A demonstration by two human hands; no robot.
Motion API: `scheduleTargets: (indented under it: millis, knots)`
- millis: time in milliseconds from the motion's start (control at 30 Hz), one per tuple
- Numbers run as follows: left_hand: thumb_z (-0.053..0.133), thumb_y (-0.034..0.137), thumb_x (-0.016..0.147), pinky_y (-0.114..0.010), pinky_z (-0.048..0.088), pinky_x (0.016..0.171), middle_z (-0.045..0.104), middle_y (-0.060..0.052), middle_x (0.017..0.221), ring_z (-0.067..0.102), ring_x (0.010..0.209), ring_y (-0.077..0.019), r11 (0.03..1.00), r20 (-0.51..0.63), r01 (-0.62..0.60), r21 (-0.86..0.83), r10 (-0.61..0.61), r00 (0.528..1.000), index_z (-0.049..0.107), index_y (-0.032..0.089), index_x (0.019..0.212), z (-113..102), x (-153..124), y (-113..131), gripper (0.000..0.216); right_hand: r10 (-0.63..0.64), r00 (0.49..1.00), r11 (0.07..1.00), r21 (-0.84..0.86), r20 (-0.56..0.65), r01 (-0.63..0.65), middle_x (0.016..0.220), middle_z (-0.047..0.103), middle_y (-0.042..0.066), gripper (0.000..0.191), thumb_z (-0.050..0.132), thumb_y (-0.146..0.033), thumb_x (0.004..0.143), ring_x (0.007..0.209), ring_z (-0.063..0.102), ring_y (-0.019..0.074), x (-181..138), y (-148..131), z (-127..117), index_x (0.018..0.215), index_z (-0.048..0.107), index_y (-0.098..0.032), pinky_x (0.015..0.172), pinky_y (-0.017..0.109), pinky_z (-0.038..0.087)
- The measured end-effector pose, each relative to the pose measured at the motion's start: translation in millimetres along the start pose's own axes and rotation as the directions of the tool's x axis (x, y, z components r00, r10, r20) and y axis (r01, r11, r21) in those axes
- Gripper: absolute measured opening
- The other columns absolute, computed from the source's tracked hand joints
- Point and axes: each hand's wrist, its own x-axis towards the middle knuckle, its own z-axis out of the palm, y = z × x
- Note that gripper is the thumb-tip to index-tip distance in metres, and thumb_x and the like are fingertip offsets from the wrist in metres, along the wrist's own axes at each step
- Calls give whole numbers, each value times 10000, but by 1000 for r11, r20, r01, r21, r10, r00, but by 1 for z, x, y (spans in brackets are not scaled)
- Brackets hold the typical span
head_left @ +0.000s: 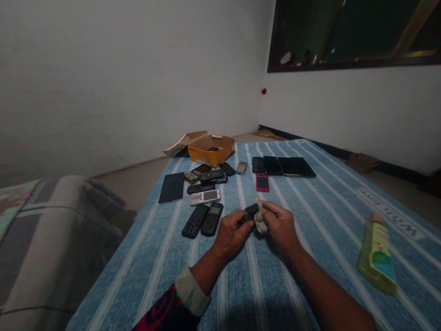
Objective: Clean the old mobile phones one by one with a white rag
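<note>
My left hand (233, 231) is closed around a small dark mobile phone (251, 211), held above the striped cloth. In my right hand (280, 225) is a crumpled whitish cloth (261, 219), pressed against the phone's right end. Fingers hide much of the phone. Left of my hands, two black keypad phones (195, 221) lie side by side. Just beyond them are a white-and-pink phone (205, 197) and a loose pile of several dark phones (212, 175). A pink phone (262, 182) lies beyond my right hand.
An orange open box (212, 158) with its lid stands at the far edge. Several black smartphones (296, 166) lie in a row at the back right. A dark tablet-like slab (171, 187) is at left. A yellow-green bottle (378, 257) lies at right on the blue striped cover (148, 280).
</note>
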Motion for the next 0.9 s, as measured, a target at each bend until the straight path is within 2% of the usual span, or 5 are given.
scheduleTargets:
  millis: [100,233,333,500,900]
  knots:
    - [575,298,835,-261,411,633,557,6,677,531,664,-147,1000,4,14,-7,-14,1000,607,165,718,0,0,-1,180,-31,999,997,-73,29,33,822,693,48,255,562,-288,789,723,614,167,-1,1,1,900,755,-165,612,270,477]
    - [583,299,840,-272,428,641,582,-5,686,541,662,-152,1000,-5,8,4,-7,1000,632,158,744,-1,-1,-4,177,-12,996,990,-141,87,24,730,663,29,263,521,-228,766,662,593,155,0,5,1,852,759,-160,602,271,467]
    - [596,288,841,-271,448,649,601,-8,692,565,668,-155,1000,-16,-23,11,23,1000,645,160,751,-2,-1,-2,163,-36,995,991,-126,96,48,746,671,31,271,506,-196,748,677,608,160,0,4,-1,833,762,-167,631,284,483]
    - [593,211,843,-296,502,794,699,-47,927,649,867,-184,994,-25,-101,-52,100,995,669,182,981,-2,-1,3,161,-121,990,989,-74,72,126,820,698,43,275,513,-188,744,757,648,188,1,2,-2,860,762,-192,704,329,515]
    - [558,217,884,-308,521,822,712,-69,967,664,905,-192,984,-49,-176,-7,176,983,662,185,1038,0,-2,4,188,-176,984,982,-67,34,178,853,710,54,249,522,-199,758,791,662,197,-1,-1,-2,857,751,-196,728,341,533]
